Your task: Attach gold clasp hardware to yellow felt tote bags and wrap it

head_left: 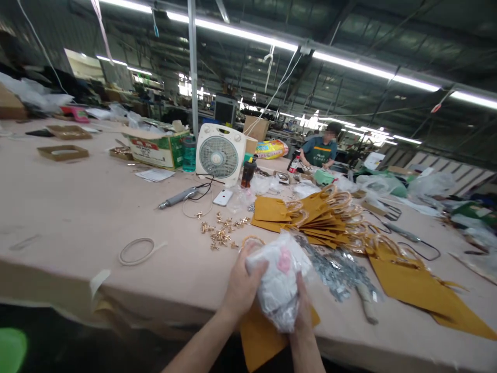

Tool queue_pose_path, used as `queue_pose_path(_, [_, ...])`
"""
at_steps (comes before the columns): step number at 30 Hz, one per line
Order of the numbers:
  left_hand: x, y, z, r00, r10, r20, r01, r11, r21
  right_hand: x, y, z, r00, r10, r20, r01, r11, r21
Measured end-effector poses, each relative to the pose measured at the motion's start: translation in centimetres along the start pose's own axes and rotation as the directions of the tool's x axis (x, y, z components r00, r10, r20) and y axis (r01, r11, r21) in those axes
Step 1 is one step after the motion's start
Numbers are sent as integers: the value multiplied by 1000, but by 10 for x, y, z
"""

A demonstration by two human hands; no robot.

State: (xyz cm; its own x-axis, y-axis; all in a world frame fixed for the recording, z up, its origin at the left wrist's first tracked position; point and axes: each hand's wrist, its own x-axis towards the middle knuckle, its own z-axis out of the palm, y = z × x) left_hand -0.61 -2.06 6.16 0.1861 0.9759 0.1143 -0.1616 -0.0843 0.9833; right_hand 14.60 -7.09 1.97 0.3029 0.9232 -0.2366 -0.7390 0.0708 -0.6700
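Observation:
My left hand (241, 287) and my right hand (302, 311) both grip a clear plastic bag (280, 280) stuffed with white material and a pink patch, held just above the near edge of the worktable (77, 207). Under the bag lies a mustard-yellow fabric piece (260, 336) that hangs over the table edge. Small gold metal fittings (221, 233) are scattered just beyond my left hand. A pile of mustard-yellow bags with round handles (318, 215) lies further back to the right.
A white box fan (220, 154), a phone (222, 197), a grey hand tool (176, 198) and a tape ring (135, 251) lie on the table. Silvery foil packets (334, 264) sit right of my hands. A green carton (157, 147) stands at the back. Another person (320, 150) works far off.

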Motion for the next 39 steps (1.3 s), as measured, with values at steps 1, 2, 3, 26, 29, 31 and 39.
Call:
queue_pose_path(1, [15, -2, -1, 999, 16, -39, -14, 999, 39, 5, -1, -2, 998, -59, -4, 59, 998, -21])
queue_pose_path(2, [31, -3, -1, 997, 35, -66, -29, 996, 79, 10, -3, -5, 993, -116, 3, 116, 992, -39])
queue_pose_path(3, [46, -5, -1, 995, 54, -82, -44, 992, 120, 15, -4, -7, 986, -164, 17, 165, 985, -53])
queue_pose_path(26, [212, -55, 22, 995, 88, -41, -54, 855, 516, 66, 12, -49, 981, -154, -116, 141, 983, -115])
queue_pose_path(29, [208, -58, 19, 994, 106, -31, -68, 811, 581, 57, 7, -39, 976, -191, -105, 178, 977, -120])
queue_pose_path(31, [203, -57, 21, 989, 148, -4, -115, 782, 613, 52, 2, -33, 969, -229, -92, 218, 969, -113])
queue_pose_path(39, [152, -38, 33, 847, 220, 484, -495, 657, 569, 53, -6, -23, 956, -233, -176, 229, 972, -46])
